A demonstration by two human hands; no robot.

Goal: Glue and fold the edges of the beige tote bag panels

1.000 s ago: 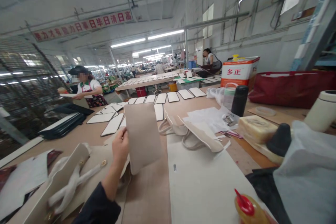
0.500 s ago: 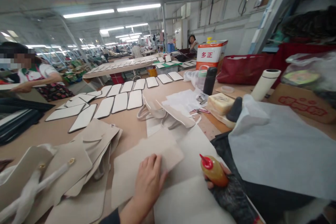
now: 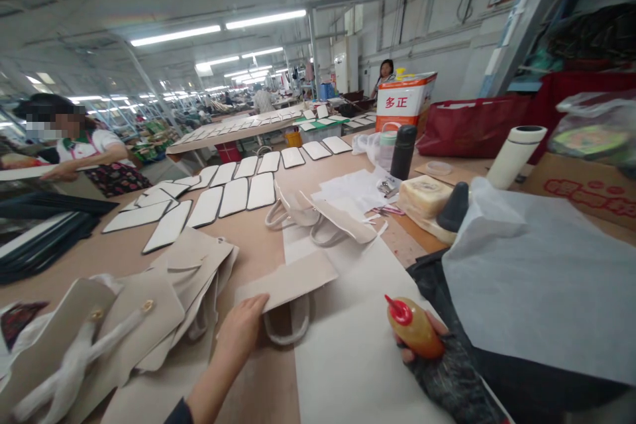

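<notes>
since half a second ago the beige panel (image 3: 293,280) has come up off the white sheet (image 3: 358,371): it lay flat under the palm, and now the left hand (image 3: 242,331) pinches its near corner and tilts it, probably to bare the pale strap loop (image 3: 287,332) underneath. the panel runs from the grip up and to the right; whether its far end touches the sheet i cannot tell. the right hand (image 3: 442,371), in a dark glove, is clenched around a glue bottle (image 3: 415,334), red nozzle tipped toward the panel, over the sheet's right edge, seemingly to keep it close to the work.
</notes>
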